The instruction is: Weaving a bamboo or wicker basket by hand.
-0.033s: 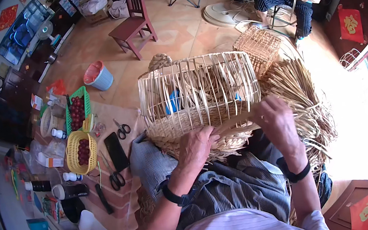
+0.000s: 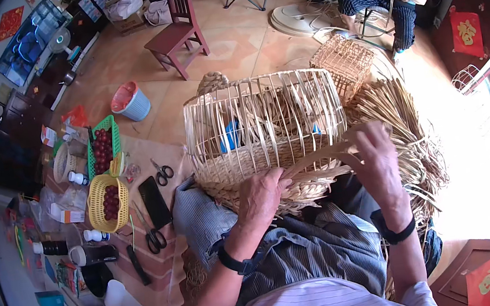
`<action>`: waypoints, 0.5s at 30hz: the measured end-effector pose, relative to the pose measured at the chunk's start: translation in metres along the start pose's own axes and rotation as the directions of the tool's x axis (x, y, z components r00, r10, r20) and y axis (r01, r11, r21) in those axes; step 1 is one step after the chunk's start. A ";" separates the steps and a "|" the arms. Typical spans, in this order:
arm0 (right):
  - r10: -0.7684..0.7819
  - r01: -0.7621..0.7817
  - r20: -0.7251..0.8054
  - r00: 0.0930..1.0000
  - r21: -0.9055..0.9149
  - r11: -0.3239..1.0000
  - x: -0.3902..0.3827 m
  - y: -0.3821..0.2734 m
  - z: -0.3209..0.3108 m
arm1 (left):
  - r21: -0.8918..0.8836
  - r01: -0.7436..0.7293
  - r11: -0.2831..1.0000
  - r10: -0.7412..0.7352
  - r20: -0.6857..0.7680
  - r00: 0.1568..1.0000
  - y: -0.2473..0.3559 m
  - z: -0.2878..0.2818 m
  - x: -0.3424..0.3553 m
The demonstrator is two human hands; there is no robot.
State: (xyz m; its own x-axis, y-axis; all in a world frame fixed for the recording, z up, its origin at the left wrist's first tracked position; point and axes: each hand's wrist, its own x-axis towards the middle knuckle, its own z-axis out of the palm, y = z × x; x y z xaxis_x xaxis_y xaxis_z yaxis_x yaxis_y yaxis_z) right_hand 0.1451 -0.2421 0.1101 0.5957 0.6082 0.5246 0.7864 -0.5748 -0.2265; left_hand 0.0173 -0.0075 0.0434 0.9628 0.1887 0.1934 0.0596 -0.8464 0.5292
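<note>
A partly woven basket (image 2: 222, 172) rests across my lap, with a braided lower band and bare upright stakes above it. My left hand (image 2: 261, 198) is closed at the near side of the weave, pinching flat tan plant-fibre strips (image 2: 315, 158) against the basket. Those strips run rightward to my right hand (image 2: 377, 155), which grips them with bent fingers just off the basket's right side. The exact fingertip hold on each side is partly hidden. Bits of blue (image 2: 230, 136) show through the stakes.
A bundle of dried stalks (image 2: 388, 112) lies at my right. Left, a cloth-covered table holds scissors (image 2: 155, 241), a phone (image 2: 154, 201), a yellow fruit basket (image 2: 96, 204) and bottles. A person sits at the far right, near another woven basket (image 2: 345, 62). A red chair (image 2: 174, 40) stands ahead.
My right hand has shifted slightly right and turned, its fingers less tightly bunched. The strips between my hands now bow upward more. My left hand stays in place.
</note>
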 end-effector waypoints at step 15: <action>0.250 -0.570 0.527 0.812 0.809 0.145 -0.013 -0.053 0.100 | -0.088 0.096 0.991 -0.104 -0.089 0.991 -0.009 0.012 -0.003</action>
State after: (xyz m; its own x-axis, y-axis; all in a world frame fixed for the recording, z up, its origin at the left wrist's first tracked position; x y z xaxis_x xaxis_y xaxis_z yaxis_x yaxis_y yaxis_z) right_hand 0.1117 -0.1646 0.0334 0.7668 0.6387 -0.0635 -0.0931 0.0128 -0.9956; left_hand 0.0174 -0.0062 0.0281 0.9242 0.3190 0.2099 0.1283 -0.7771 0.6161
